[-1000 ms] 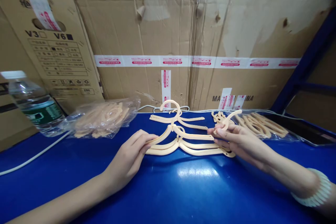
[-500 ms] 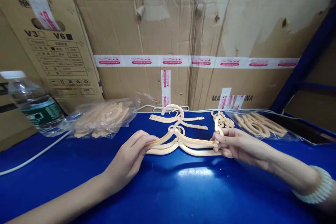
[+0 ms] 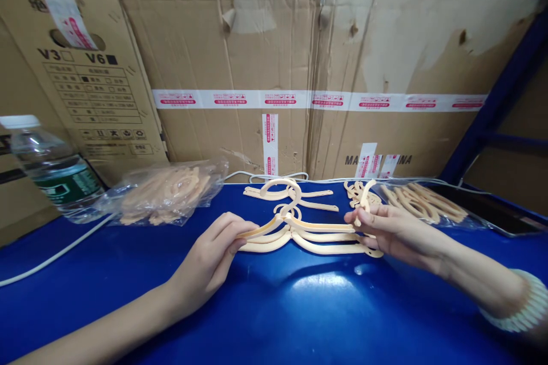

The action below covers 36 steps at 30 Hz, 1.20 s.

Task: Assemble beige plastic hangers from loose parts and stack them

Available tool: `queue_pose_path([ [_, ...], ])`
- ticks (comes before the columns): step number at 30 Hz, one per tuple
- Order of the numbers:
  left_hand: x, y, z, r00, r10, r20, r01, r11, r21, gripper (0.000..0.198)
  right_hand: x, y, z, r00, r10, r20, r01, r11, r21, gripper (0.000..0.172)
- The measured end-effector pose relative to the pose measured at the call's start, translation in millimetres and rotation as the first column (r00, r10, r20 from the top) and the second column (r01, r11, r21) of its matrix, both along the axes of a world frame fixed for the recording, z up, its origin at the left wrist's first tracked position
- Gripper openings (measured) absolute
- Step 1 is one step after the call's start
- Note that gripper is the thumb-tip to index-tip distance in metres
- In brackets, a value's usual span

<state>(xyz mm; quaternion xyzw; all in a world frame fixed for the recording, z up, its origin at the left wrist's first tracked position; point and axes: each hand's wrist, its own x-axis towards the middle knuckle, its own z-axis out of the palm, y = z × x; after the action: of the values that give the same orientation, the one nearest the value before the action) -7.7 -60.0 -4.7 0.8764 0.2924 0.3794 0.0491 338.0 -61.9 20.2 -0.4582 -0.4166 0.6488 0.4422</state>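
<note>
My left hand [image 3: 216, 254] pinches the left arm of a cream plastic clothes hanger [image 3: 321, 227], which is raised slightly with its hook tilted back. My right hand [image 3: 396, 236] is at the other end and grips a small curved cream plastic piece [image 3: 366, 198] between thumb and fingers. The fingertips hide whether this piece touches the hanger arm. Just below lies another cream hanger [image 3: 329, 249] on the blue table [image 3: 274, 319]. Behind the held hook, more hanger parts [image 3: 314, 204] rest flat.
A clear bag of cream parts [image 3: 171, 191] and a water bottle [image 3: 55, 174] stand at the left. Small curved parts [image 3: 353, 191], a bag of hanger arms [image 3: 423, 202] and a dark flat device [image 3: 492, 211] lie at the right. Cardboard [image 3: 240, 57] walls the back.
The small piece in my right hand has turned and now leans to the right. The held hanger's hook has tipped lower. My left hand stays in place.
</note>
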Motion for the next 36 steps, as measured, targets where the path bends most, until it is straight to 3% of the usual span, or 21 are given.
queue_pose_path([
  [9, 0, 1, -0.5, 1.0, -0.005, -0.008, 0.005, 1.0, 0.016, 0.031, -4, -4, 2.5, 0.994, 0.101, -0.041, -0.103, 0.994, -0.04, 0.033],
  [15, 0, -1, 0.2, 1.0, -0.016, -0.016, 0.016, 1.0, 0.014, 0.032, -12, -7, 4.4, 0.998, 0.039, -0.043, -0.041, 0.999, -0.033, 0.034],
  [27, 2, -3, 0.1, 0.999, -0.043, -0.032, 0.042, 0.999, -0.018, 0.033, -18, -10, 2.1, 0.99, -0.108, 0.093, 0.09, 0.98, 0.179, 0.047],
  [36, 3, -4, 1.3, 0.997, 0.01, -0.076, -0.014, 0.999, -0.044, 0.029, -25, -16, 5.4, 0.971, -0.24, 0.013, 0.222, 0.917, 0.33, 0.036],
])
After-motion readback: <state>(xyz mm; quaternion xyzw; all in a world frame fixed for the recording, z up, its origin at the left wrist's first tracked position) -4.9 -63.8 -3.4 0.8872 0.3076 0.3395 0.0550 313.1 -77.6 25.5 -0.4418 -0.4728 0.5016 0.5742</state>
